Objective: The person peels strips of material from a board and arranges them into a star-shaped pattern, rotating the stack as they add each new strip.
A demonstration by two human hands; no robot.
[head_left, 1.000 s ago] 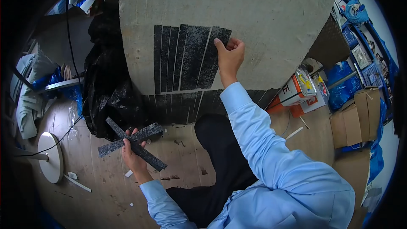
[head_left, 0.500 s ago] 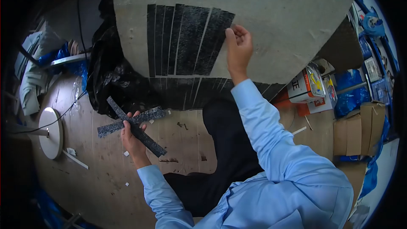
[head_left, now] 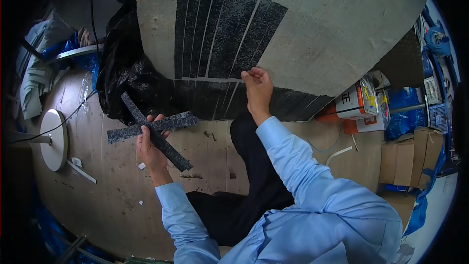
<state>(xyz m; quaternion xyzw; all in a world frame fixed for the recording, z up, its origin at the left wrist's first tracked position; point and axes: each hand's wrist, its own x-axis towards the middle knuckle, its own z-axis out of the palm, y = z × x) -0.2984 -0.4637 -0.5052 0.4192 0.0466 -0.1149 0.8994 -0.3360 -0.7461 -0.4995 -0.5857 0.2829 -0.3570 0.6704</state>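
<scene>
Head view. The left hand (head_left: 150, 149) is clenching its grip around two dark speckled strips (head_left: 152, 128), crossed over one another and held low above the wooden floor (head_left: 112, 190), to the left of the person's knee; held this way they are staying clear of the floor and within reach. The right hand (head_left: 257, 88) is touching the lower end of the rightmost strip in the row of laid strips (head_left: 224, 34) on the grey slab (head_left: 332, 24), fingertips curled at the slab's near edge; whether they are pinching the strip or only pressing it cannot be told. A black plastic sheet (head_left: 122, 78) is lying to the left, cardboard boxes (head_left: 361, 102) to the right.
</scene>
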